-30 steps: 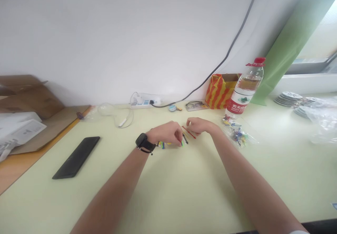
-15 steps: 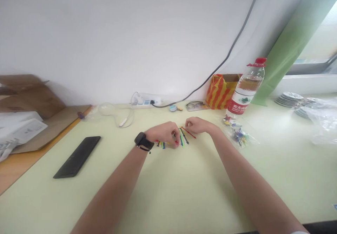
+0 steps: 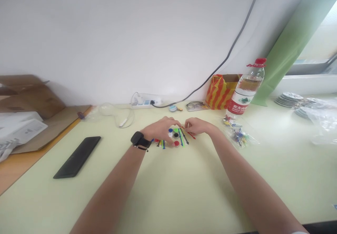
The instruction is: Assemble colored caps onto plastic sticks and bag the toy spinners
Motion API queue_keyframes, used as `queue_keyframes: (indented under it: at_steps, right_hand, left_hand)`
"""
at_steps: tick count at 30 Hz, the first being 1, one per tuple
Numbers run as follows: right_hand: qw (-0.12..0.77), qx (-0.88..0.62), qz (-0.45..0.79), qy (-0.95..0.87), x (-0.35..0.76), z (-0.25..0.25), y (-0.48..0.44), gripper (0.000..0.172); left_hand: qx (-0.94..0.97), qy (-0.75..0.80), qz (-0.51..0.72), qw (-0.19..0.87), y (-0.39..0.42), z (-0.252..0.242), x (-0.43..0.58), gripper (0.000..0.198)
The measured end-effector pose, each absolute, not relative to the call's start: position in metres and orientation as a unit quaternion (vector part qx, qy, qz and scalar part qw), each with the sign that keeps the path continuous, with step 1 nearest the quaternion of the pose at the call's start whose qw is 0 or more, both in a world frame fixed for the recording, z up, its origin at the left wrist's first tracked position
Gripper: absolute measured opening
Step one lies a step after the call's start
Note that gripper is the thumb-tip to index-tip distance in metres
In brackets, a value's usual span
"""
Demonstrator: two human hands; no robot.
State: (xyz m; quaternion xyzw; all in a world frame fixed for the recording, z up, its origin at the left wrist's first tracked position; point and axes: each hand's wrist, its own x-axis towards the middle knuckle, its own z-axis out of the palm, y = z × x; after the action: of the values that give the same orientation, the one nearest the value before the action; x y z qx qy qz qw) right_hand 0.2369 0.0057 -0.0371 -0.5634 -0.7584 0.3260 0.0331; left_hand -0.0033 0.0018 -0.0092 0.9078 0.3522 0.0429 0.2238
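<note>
Your left hand (image 3: 162, 129) hovers over a cluster of small coloured round pieces (image 3: 174, 137) on the pale green tabletop (image 3: 184, 184), fingers curled loosely above them; from here I cannot tell whether it actually pinches one. Blue, green, white, black and red discs lie just under those fingers, the red one nearest you. Right beside them lie thin coloured sticks (image 3: 182, 136), green and black side by side. Your right hand (image 3: 197, 125) rests close in from the other side, fingertips bent down onto a red stick (image 3: 191, 135), touching it, though a firm grip is not clear. The two hands sit nearly together over the little pile. There's a dark watch (image 3: 139, 140) on your left wrist. Off to the right, a clear bag of coloured bits (image 3: 238, 134) lies near a water bottle (image 3: 246, 91) with a red cap. Far left, a black phone (image 3: 77, 156) lies flat, well apart from the hands.
</note>
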Motion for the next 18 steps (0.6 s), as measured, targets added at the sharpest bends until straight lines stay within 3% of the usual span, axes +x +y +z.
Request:
queue_keyframes:
  at_steps: [10, 18]
  right_hand:
    - [0.028, -0.561, 0.331, -0.758, 0.2363, -0.0371, 0.0048, 0.014]
    - [0.034, -0.564, 0.336, -0.753, 0.2358, -0.0373, 0.0048, 0.014]
  left_hand:
    - [0.905, 0.358, 0.011, 0.229, 0.0039, -0.0138, -0.0041, 0.089]
    - [0.899, 0.381, 0.013, 0.213, 0.0025, -0.0166, 0.0019, 0.080]
